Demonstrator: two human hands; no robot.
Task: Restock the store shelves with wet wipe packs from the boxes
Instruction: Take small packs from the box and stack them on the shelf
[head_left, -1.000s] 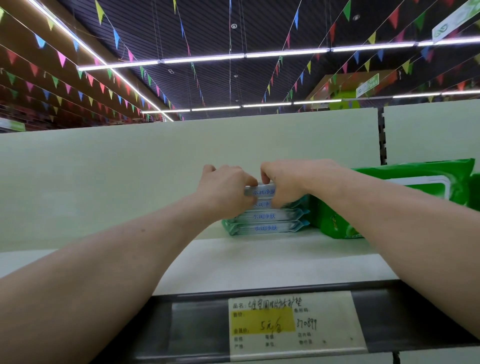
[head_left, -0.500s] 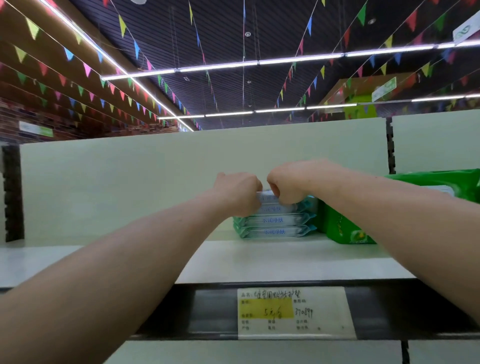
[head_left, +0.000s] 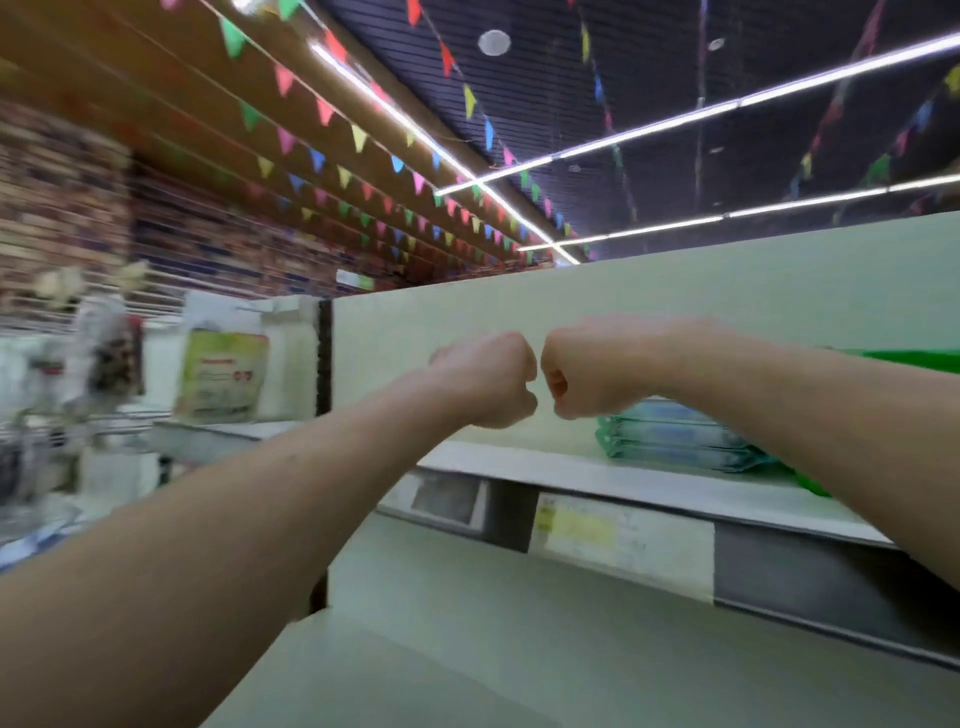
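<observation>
A stack of pale blue wet wipe packs (head_left: 675, 436) lies on the top shelf (head_left: 519, 467), partly hidden behind my right forearm. A big green pack (head_left: 914, 359) sits just right of it. My left hand (head_left: 488, 382) and my right hand (head_left: 587, 371) hover side by side, knuckles almost touching, just left of the stack. Both are curled into fists and hold nothing. The image is blurred by motion.
A yellow and white price label (head_left: 618, 540) is fixed to the shelf's front rail. The pale back panel (head_left: 675, 301) rises behind the shelf. Further left stands another shelf unit with blurred goods and a green sign (head_left: 223, 376). A lower shelf board (head_left: 467, 649) lies below.
Both hands have let go of the top pack and drawn back to the left of the stack, now curled into empty fists. The view has swung left.
</observation>
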